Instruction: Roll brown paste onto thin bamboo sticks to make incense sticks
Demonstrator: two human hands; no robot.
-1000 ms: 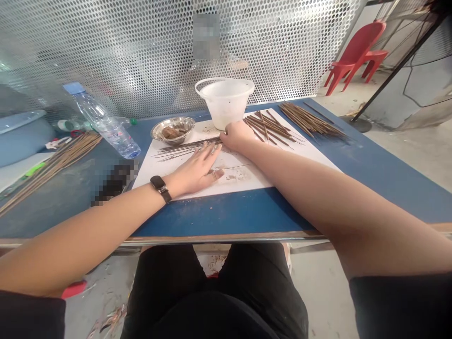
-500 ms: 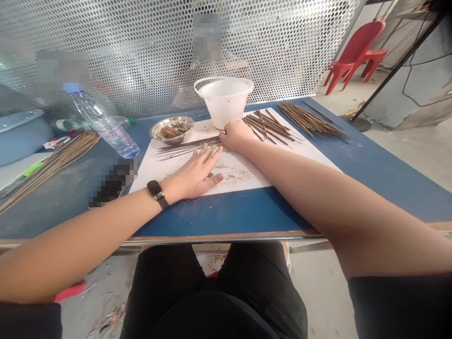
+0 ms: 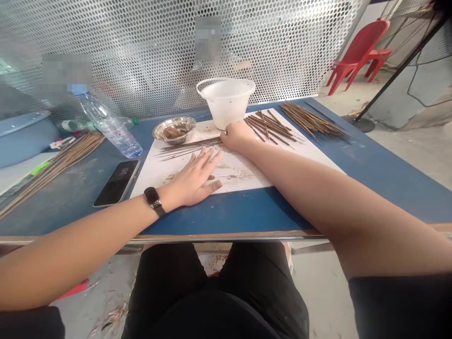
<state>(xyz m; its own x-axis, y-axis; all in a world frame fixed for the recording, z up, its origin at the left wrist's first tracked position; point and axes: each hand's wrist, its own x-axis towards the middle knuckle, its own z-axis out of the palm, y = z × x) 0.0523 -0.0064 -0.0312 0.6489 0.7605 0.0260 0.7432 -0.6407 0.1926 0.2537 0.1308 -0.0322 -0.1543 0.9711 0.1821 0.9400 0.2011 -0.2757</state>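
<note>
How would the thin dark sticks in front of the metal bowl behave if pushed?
The thin dark sticks look fairly stiff, lying mostly straight on the white sheet. Being so slender, they're probably light and might snap. Their left ends fan out with no visible tie, so they'd likely roll or scatter.

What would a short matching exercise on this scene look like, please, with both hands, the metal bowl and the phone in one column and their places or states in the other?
Things:
1. left hand
2. right hand
3. metal bowl
4. phone

Places and states:
A. holding brown pieces
B. curled at the ends of the thin dark sticks, in front of the bucket
C. lying on the blue tabletop, left of the white paper
D. palm down with fingers spread

Pairs: 1-D, 2-B, 3-A, 4-C.
</note>
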